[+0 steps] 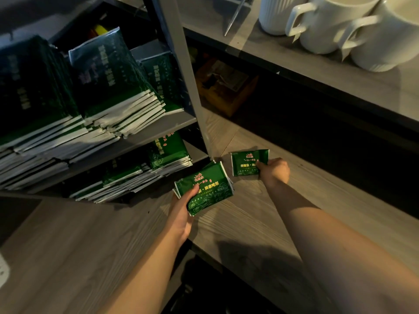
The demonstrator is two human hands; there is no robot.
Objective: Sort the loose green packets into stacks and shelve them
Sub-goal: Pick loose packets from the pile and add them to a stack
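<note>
My left hand [184, 208] grips a small stack of green packets [207, 189] just above the wooden surface [260, 214], thumb on top. To its right, my right hand [274, 169] pinches the right end of a single green packet [246, 163] that lies on the same surface. At the left, the grey shelf unit [140, 132] carries tall leaning stacks of green packets [108, 87] on its upper level and lower stacks of green packets [145, 173] beneath.
A grey upright post [183, 73] divides the shelf unit from the wooden shelving. White mugs [340, 23] stand on the upper wooden shelf at top right. A brown box [224, 89] sits in the dark recess behind.
</note>
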